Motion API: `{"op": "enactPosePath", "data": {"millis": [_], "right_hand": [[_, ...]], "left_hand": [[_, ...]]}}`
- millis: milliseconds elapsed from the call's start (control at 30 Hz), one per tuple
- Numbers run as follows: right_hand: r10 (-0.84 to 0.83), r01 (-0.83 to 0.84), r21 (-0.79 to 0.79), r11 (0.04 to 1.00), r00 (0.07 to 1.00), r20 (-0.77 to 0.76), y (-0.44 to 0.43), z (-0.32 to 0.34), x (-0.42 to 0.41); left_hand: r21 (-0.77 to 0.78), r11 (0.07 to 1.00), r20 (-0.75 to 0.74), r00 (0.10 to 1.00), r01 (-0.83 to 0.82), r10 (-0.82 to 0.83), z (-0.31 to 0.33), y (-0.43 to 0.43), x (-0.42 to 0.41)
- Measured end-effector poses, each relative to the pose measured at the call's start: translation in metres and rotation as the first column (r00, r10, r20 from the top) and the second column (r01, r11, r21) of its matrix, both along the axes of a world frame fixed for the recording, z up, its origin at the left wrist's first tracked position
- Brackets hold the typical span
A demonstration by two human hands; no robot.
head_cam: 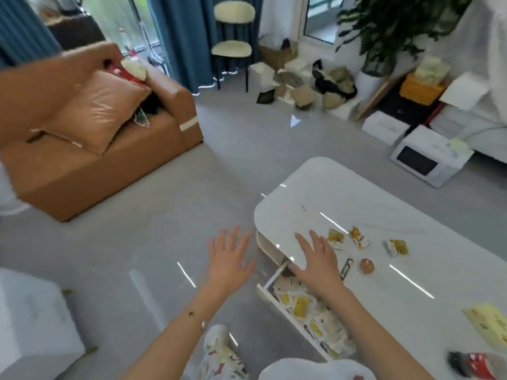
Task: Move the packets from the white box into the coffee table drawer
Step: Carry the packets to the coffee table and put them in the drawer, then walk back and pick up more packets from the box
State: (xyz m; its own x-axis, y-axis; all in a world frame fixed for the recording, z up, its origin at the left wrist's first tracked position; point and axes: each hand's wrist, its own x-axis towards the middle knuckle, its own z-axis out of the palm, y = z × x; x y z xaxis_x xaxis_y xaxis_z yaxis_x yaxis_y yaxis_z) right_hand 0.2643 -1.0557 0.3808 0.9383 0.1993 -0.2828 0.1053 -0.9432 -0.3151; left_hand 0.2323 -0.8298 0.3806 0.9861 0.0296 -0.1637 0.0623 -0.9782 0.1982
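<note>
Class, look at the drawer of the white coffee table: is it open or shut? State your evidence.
Open. The white coffee table's drawer is pulled out beyond the tabletop edge, exposing yellow-and-white packets piled inside.

Three packets (336, 237) (358, 237) (396, 247) on the table (356, 193), two hands (229, 256) (319, 256).

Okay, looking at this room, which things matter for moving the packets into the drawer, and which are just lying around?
Part of the job:
- open drawer with packets inside
- three packets on the coffee table
- white box, lower left
- left hand and right hand, both empty

Just lying about:
- sofa
- microwave
- chair
- plant
</note>
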Motion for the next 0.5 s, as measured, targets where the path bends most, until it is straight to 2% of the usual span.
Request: {"op": "enactPosePath", "data": {"millis": [133,267,500], "right_hand": [[0.239,-0.238,-0.044,0.970,0.970,0.042,0.100,0.018,0.021],[0.450,-0.441,-0.102,0.892,0.888,0.093,0.202,0.038,0.028],[0.636,-0.627,-0.112,0.771,0.766,0.088,0.367,0.052,0.025]], "left_hand": [[-0.019,0.980,0.024,0.980,-0.197,0.198,0.017,0.090,-0.020],[-0.062,0.921,0.048,0.921,-0.384,0.387,0.029,0.167,-0.048],[-0.017,0.829,0.107,0.823,-0.559,0.558,0.038,0.295,-0.089]]}}
